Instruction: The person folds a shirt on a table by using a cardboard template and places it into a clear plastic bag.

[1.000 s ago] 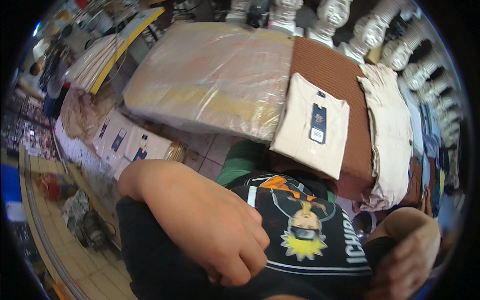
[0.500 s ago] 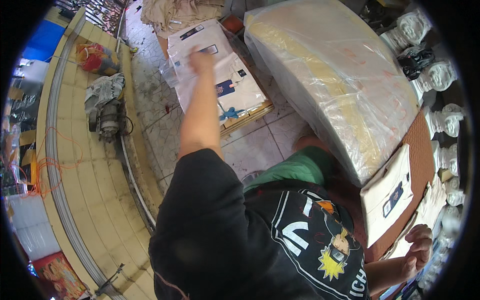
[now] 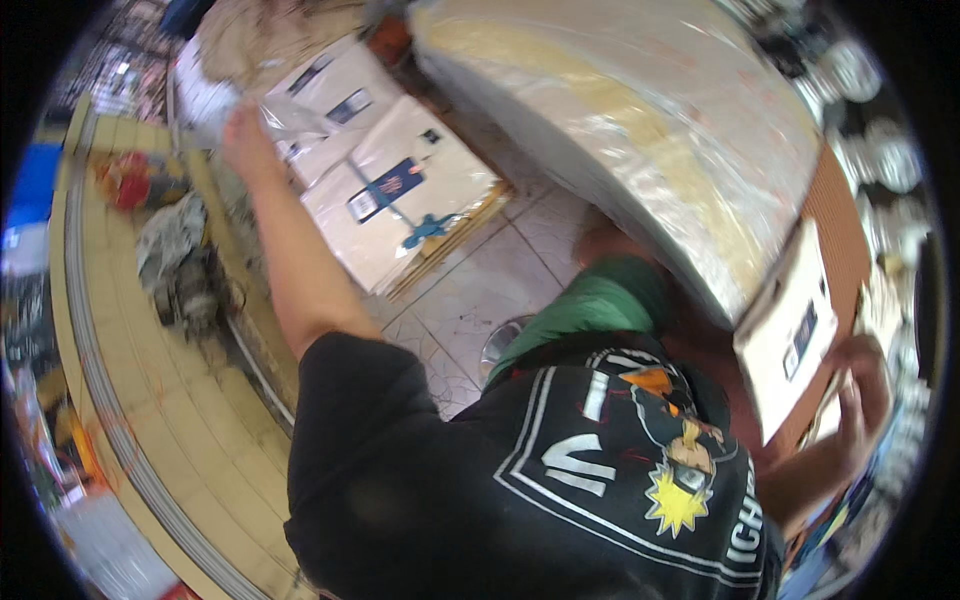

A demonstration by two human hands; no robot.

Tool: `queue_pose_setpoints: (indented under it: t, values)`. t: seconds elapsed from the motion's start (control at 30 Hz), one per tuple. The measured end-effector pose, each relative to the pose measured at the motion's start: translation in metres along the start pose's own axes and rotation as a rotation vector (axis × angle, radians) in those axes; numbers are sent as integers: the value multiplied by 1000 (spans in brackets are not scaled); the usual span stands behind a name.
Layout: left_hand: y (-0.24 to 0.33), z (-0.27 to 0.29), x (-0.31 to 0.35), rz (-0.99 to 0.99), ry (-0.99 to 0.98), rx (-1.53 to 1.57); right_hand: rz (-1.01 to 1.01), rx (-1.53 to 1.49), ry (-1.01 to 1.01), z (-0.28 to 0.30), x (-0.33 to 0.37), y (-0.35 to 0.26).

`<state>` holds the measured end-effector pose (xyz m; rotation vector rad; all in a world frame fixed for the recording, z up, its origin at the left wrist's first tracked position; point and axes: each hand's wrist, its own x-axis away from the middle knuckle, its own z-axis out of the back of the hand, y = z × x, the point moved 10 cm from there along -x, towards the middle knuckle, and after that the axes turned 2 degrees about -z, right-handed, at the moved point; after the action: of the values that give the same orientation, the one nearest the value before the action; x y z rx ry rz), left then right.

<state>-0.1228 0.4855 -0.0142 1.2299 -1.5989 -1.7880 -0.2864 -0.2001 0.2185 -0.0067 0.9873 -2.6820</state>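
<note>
At the far left my left hand (image 3: pixel 247 142) reaches past the packed shirts, its fingers blurred and closed on clear plastic (image 3: pixel 292 122). The plastic lies against folded cream shirts (image 3: pixel 335 85). Nearer me rests another folded cream shirt (image 3: pixel 440 175) in a clear bag, with a dark blue tag (image 3: pixel 387 190) on its front. A small blue object (image 3: pixel 430 232) with a thin blue strip lies on it; its kind is unclear. On the right, my right hand (image 3: pixel 862 400) is raised with loosely parted fingers, beside a tagged folded cream shirt (image 3: pixel 785 335).
A large plastic-wrapped block (image 3: pixel 620 130) stands ahead on the right. Loose beige garments (image 3: pixel 270 40) are piled beyond the shirts. At left, a motor-like machine (image 3: pixel 190 295) sits by a yellow tiled ledge (image 3: pixel 130 310). White wrapped bundles (image 3: pixel 890 160) line the right edge.
My left hand has moved left from above the shirts to their far left side, with plastic trailing at it. My right hand has risen beside the right-hand shirt. The view has shifted.
</note>
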Motion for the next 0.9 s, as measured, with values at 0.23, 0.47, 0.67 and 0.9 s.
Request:
queue_pose_setpoints:
  t: [0.23,0.47,0.67,0.9]
  values:
    - [313,-272,307,378,-1534,997,-90,-731,143,-85,-56,61]
    - [534,-305,497,802,-2147,1685,-266,-1796,189,-79,-19,125]
    - [468,-384,521,889,-1879,1598,193,-1817,623,50,38,192]
    - [288,-401,510,589,-1826,851,-266,-1473,889,65,107,270]
